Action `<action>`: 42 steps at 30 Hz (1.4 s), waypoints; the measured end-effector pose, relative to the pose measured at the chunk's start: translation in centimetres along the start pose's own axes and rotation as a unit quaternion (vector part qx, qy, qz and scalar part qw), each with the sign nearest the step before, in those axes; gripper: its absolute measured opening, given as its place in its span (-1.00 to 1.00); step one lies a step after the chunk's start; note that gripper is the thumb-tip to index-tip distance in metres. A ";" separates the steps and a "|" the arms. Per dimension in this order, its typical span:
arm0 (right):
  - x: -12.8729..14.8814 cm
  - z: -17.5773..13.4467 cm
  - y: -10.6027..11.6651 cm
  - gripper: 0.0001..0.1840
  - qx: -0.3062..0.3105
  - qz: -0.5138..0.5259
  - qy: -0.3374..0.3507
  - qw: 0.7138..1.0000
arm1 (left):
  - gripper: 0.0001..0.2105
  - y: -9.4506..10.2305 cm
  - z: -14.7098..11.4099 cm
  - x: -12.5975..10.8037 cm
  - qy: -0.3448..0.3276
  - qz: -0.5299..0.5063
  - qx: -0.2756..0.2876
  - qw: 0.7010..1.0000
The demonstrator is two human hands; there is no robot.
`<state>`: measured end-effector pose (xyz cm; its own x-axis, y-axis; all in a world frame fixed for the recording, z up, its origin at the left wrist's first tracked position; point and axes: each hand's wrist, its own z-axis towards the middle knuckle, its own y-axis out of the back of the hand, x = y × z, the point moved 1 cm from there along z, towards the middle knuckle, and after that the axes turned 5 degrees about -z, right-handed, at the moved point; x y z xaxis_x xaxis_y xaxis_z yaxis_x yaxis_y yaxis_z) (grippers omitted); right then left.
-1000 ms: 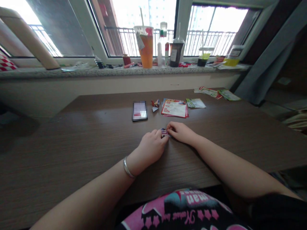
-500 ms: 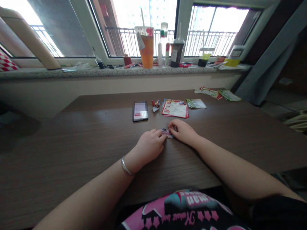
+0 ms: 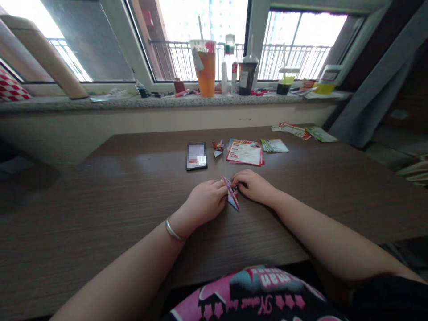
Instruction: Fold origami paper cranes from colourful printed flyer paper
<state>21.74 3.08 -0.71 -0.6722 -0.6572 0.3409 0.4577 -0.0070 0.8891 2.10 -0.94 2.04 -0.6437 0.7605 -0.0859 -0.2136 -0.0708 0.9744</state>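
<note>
A small piece of folded printed paper (image 3: 233, 197), pink, white and dark, lies between my hands low over the brown table (image 3: 133, 214). Its pointed end faces down toward me. My left hand (image 3: 209, 200) has its fingers closed on the paper's left edge; a silver bangle sits on that wrist. From the right, my right hand (image 3: 252, 185) pinches the upper right side, thumb and forefinger together. A folded paper figure (image 3: 218, 149) in red and white stands beyond the hands, beside a phone-like device (image 3: 196, 156) with a blurred screen.
A stack of printed red-bordered sheets (image 3: 245, 152) lies behind my right hand, with green leaflets (image 3: 274, 146) beside it. More leaflets (image 3: 294, 130) lie at the far right edge. On the windowsill (image 3: 150, 101) stand an orange drink cup (image 3: 206, 71), a dark cup (image 3: 246, 76) and bottles.
The folded paper has turned, so its pointed end now reaches toward me and more of it shows. Both hands remain on it, shifted only slightly.
</note>
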 end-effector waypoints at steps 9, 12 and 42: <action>0.5 -0.2 0.2 -0.76 0.013 -0.066 0.018 0.998 | -0.77 -0.6 0.0 0.8 0.046 -0.017 -0.035 0.998; 0.8 -0.4 0.4 -0.74 0.010 -0.087 0.024 0.996 | -0.78 -0.9 -0.2 1.1 0.046 -0.034 -0.041 0.998; 2.9 -0.7 1.0 -0.78 0.024 -0.231 0.137 0.963 | -0.85 -1.2 0.2 1.7 0.028 -0.023 -0.064 0.997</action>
<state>20.66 0.69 0.93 -0.6163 -0.7662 -0.1820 0.1148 -0.3161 0.9418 1.36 0.56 0.76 -0.6702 0.7278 -0.1458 -0.3341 -0.1204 0.9348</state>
